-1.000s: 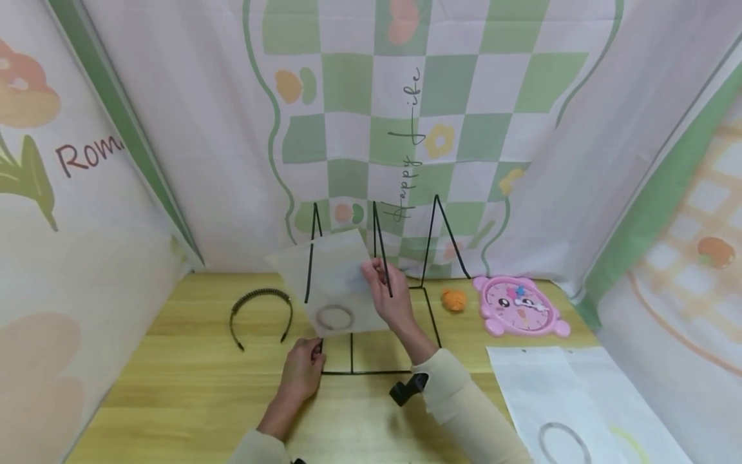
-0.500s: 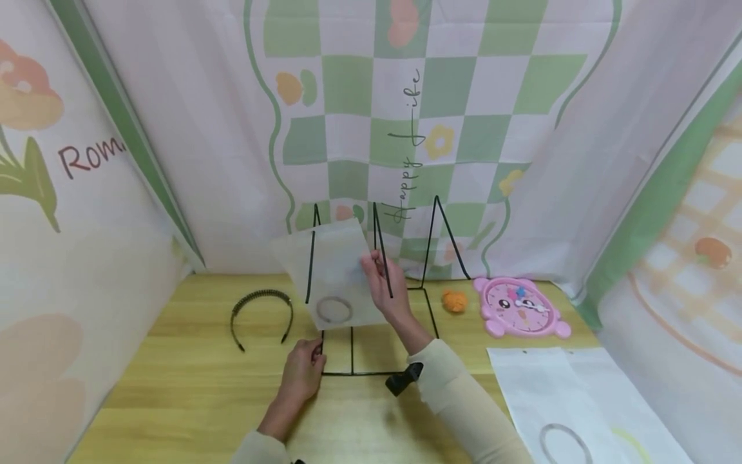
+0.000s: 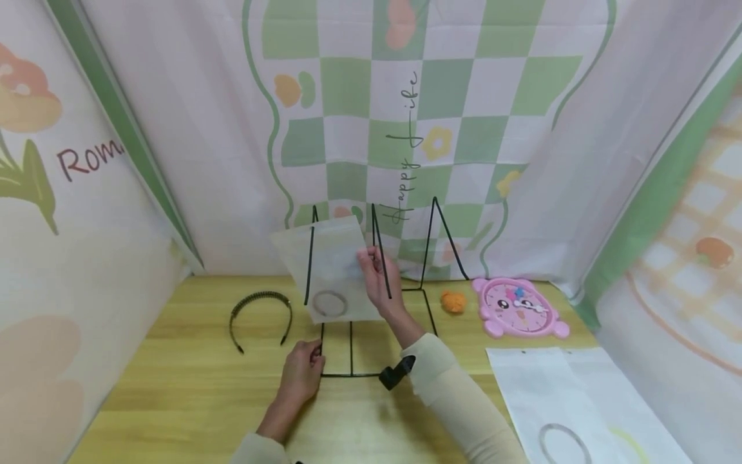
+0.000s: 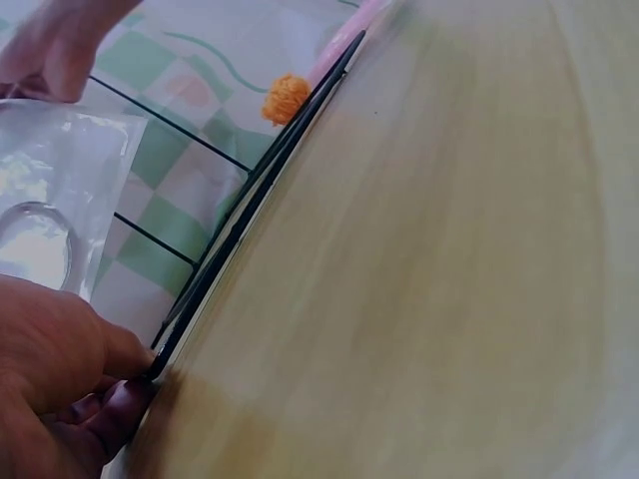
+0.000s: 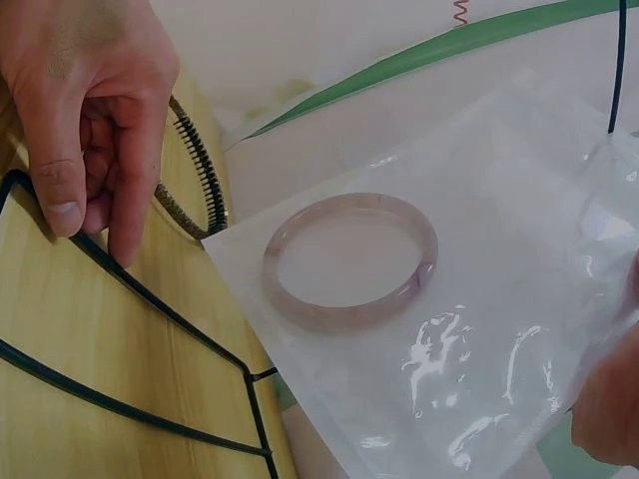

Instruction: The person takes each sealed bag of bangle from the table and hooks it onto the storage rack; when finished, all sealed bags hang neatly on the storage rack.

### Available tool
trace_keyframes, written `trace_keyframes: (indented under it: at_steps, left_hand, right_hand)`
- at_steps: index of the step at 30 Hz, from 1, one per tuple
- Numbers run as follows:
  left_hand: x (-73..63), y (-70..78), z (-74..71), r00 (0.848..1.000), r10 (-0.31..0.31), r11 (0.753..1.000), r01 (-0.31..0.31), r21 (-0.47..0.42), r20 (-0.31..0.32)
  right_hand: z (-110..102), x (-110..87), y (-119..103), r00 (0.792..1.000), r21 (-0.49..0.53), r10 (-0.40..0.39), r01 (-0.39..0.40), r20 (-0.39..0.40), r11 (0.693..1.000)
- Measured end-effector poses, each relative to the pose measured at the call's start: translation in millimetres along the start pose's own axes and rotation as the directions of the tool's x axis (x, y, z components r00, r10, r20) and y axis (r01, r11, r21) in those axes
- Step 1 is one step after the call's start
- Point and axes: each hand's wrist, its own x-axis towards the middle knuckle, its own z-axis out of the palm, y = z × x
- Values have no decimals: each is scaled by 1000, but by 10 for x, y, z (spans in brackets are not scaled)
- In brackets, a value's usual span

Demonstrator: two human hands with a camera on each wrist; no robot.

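My left hand (image 3: 304, 370) pinches the front left corner of a black wire display rack (image 3: 365, 375), thumb and fingers on the rod, as the left wrist view also shows. My right hand (image 3: 384, 283) holds the right edge of a clear plastic bag (image 3: 333, 258), raised tilted over the rack's left side. Inside the bag's lower corner lies a pale, translucent bangle (image 5: 344, 315). The rack's left prong (image 3: 310, 270) runs down in front of the bag, meeting it near the top edge. The middle prong passes in front of my right fingers, partly hiding them.
A dark spring-like headband (image 3: 261, 293) lies left of the rack. To the right are an orange fuzzy ball (image 3: 453, 301), a pink toy clock (image 3: 518, 306) and flat bags (image 3: 539, 380) holding a grey and a yellow ring. A patterned curtain (image 3: 348, 142) hangs behind.
The bag has risen a little along the left prong, and my right hand has moved up and slightly left with it. My left hand has stayed on the rack's corner.
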Motion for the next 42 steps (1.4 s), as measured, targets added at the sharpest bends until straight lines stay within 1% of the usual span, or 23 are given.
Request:
trace_keyframes:
  at_steps: [4,7,11,14,16,19,21,23,25,29,32,35,39,42]
  left_hand:
    - [-3,4,1,1000,-8,1000,8,-3,1]
    - [-7,2,-4,1000,6,1000,-6,3,-6]
    - [-8,0,-11,1000,5,1000,-5,1,-2]
    - [2,4,-15,1000,5,1000,-5,-4,-2]
    - [11,5,-16,1000,10,1000,-10,-3,-6]
    - [18,-6,-11,1000,19,1000,-19,-2,-14]
    - [18,-16,-4,1000,16,1000,-16,-4,-13]
    - [14,-25,4,1000,13,1000,-13,-7,-10]
    - [11,-34,11,1000,7,1000,-8,-9,-8]
    - [3,-55,23,1000,5,1000,-5,-6,-9]
    - [0,-62,25,1000,15,1000,-15,-3,-15]
    - [-3,-57,21,1000,18,1000,-18,-9,-18]
    - [-5,-51,22,999,35,999,-35,-11,-27]
    - [-3,-42,26,999,42,999,-43,-11,-33]
  right_hand:
    - [16,23,22,1000,-2,6,-6,-9,1000]
    - [23,52,27,1000,-8,-3,3,-10,1000]
    - [50,111,31,1000,3,24,-24,1,1000]
    - [59,158,-21,997,35,73,-74,21,997]
    - [50,162,-126,996,55,82,-83,25,995]
    - [41,185,-170,995,73,97,-99,32,992]
    - [43,195,-152,994,74,104,-106,34,992]
    - [59,223,-58,992,69,118,-120,37,990]
    - [71,228,-18,992,57,120,-122,29,991]
    - [100,232,52,995,38,99,-99,6,994]
    - [113,234,86,997,26,76,-75,-8,997]
    - [115,236,108,998,10,62,-62,-8,998]
    - [79,213,126,997,27,74,-75,7,997]
    - [21,160,169,996,6,84,-84,8,996]
